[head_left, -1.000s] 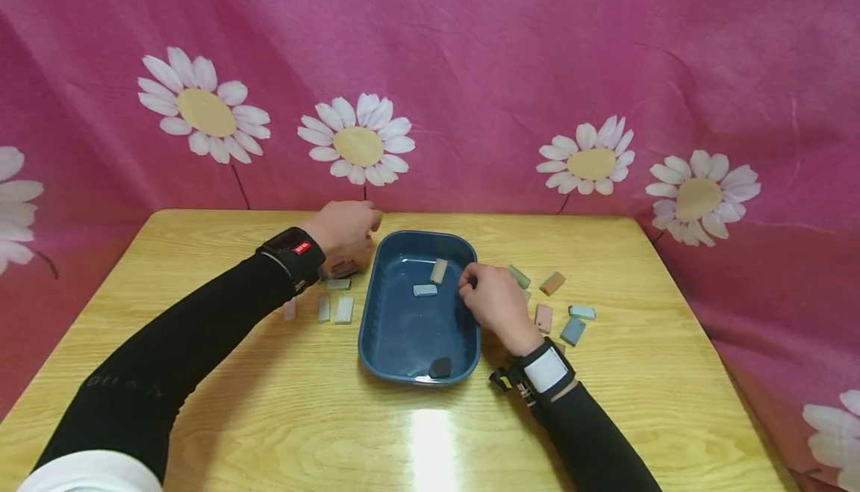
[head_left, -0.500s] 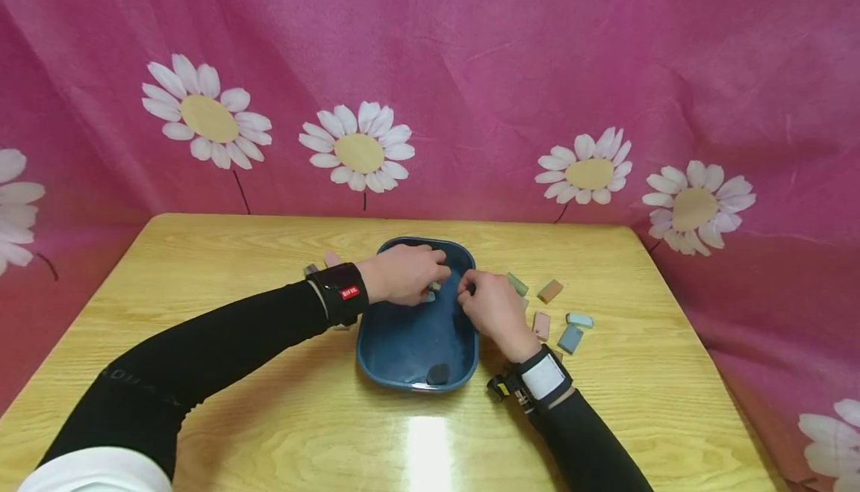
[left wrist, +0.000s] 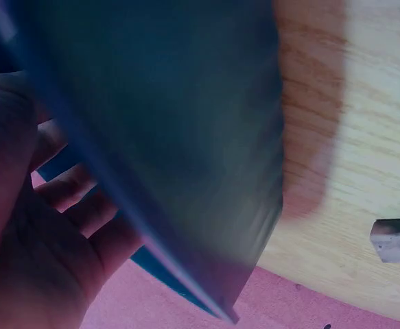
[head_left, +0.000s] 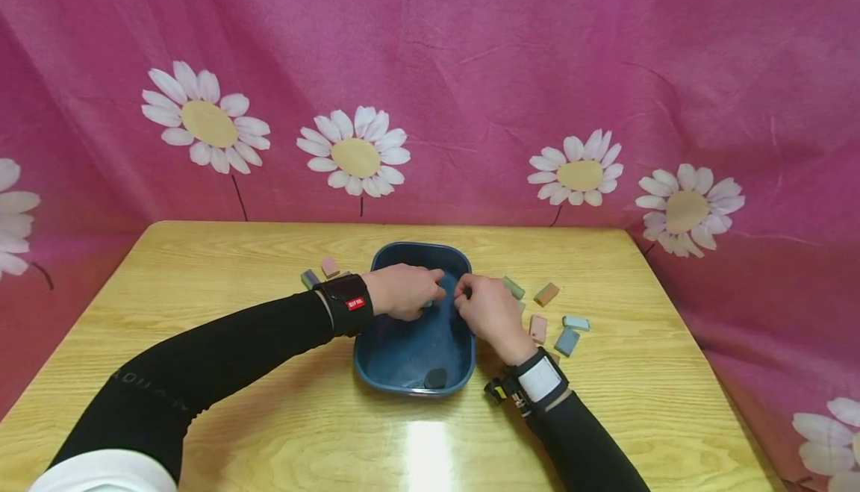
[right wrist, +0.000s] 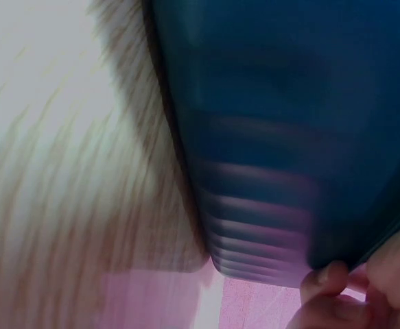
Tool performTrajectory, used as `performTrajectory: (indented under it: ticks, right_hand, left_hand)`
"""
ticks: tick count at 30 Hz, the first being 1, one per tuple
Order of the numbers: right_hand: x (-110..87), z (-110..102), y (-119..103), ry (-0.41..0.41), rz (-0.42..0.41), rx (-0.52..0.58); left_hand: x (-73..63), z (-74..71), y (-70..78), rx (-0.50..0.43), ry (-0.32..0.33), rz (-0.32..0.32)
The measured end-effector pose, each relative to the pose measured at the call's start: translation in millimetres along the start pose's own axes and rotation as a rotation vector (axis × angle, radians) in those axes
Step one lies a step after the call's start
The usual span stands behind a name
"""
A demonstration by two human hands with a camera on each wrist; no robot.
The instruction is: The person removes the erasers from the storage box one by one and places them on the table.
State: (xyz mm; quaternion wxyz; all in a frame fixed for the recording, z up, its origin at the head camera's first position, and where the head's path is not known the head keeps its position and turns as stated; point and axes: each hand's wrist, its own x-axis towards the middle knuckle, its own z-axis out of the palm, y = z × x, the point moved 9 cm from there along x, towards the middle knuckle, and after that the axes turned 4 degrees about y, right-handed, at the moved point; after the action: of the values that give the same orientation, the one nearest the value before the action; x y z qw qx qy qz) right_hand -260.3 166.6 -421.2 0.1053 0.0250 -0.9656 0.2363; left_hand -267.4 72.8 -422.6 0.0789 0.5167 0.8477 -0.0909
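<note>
A deep blue rectangular tray [head_left: 413, 376] stands mid-table. My left hand [head_left: 406, 290] reaches over its left side, fingers spread and pointing down inside. Part of a small pale blue block shows below these fingers; the other blocks in the tray are hidden. In the left wrist view, the left fingers [left wrist: 76, 199] pass behind the tray rim, tips hidden. My right hand [head_left: 493, 313] is at the right rim, fingers curled toward the thumb. The right wrist view shows its fingertips [right wrist: 331, 275] right at the rim; I cannot tell whether they pinch anything.
Right of the tray lie several small coloured blocks, among them orange [head_left: 547, 294], pink [head_left: 537, 328], pale blue [head_left: 575, 323] and grey-blue [head_left: 567, 342]. On the left, a pink block [head_left: 330, 266] and a grey-green one [head_left: 310, 278] show beyond the left wrist.
My left hand has moved right, from the blocks left of the tray to inside it, covering the two pale blocks there. My right hand has kept its place at the right rim.
</note>
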Motion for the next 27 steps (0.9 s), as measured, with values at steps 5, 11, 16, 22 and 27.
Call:
performTrajectory:
  ticks: [5,11,16,22,27]
  right_hand:
    - [-2.0,0.6,-0.2,0.011,-0.007,0.0]
    - [-2.5,0.6,-1.4,0.027,-0.016,-0.004]
    - [-3.2,0.9,-1.6,0.027,-0.014,-0.005]
    - [-4.4,1.3,-1.8,0.031,-0.008,-0.006]
    - [-5.2,1.8,-1.9,0.033,-0.01,-0.008]
  left_hand:
    - [1.8,4.8,1.3,-0.008,0.007,0.018]
    - [2.2,8.6,2.4,-0.029,0.034,0.032]
    - [-0.4,11.2,0.6,-0.133,0.027,-0.005]
    - [-2.6,13.7,-1.4,-0.164,-0.003,-0.037]
    - [-4.6,17.0,-2.2,-0.195,-0.034,-0.055]
